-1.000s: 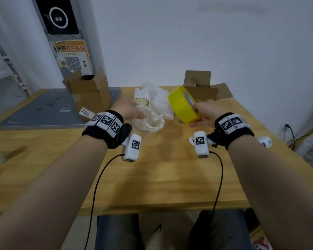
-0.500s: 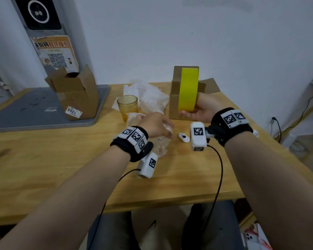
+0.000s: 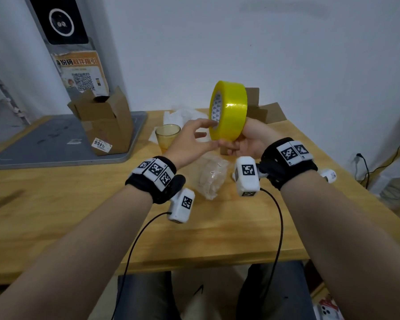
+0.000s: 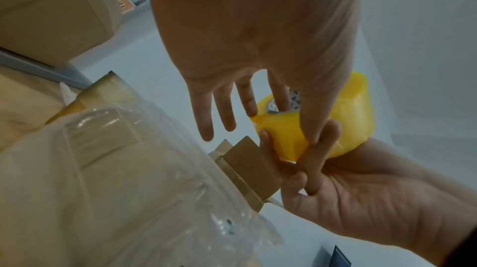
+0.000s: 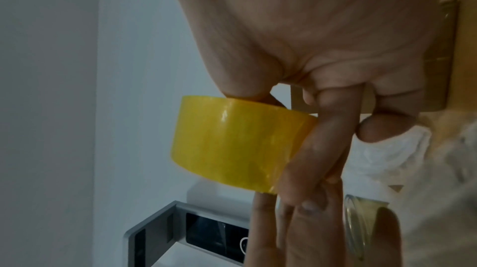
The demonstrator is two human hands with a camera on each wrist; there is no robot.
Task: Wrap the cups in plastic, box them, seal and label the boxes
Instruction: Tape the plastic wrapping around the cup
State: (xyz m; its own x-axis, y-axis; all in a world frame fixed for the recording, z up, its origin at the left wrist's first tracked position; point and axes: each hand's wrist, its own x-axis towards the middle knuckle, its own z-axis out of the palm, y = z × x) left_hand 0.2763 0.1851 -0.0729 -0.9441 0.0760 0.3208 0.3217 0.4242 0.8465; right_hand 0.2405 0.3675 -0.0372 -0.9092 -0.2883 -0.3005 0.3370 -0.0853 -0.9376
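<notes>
My right hand point(image 3: 246, 142) grips a yellow tape roll point(image 3: 229, 109) from below and holds it upright above the table; the fingers curl round its rim point(image 5: 327, 144). My left hand point(image 3: 192, 139) reaches across with straight fingers, the index at the roll's core and the thumb on its outer face point(image 4: 309, 126). A cup wrapped in clear plastic point(image 3: 211, 179) lies on the table under both hands. An unwrapped amber glass cup point(image 3: 168, 135) stands behind it. A small open cardboard box point(image 3: 261, 112) sits behind the roll, partly hidden.
A second open cardboard box point(image 3: 104, 121) with a sticker stands on a grey tray point(image 3: 44, 144) at the left. Crumpled white plastic sheets point(image 3: 178, 114) lie at the back. A small white object point(image 3: 328, 175) lies near the right table edge. Wrist cables hang over the front edge.
My right hand has lifted the tape roll higher and turned it. My left hand has let go of the wrapped cup, which now lies on the table, and has risen to touch the roll.
</notes>
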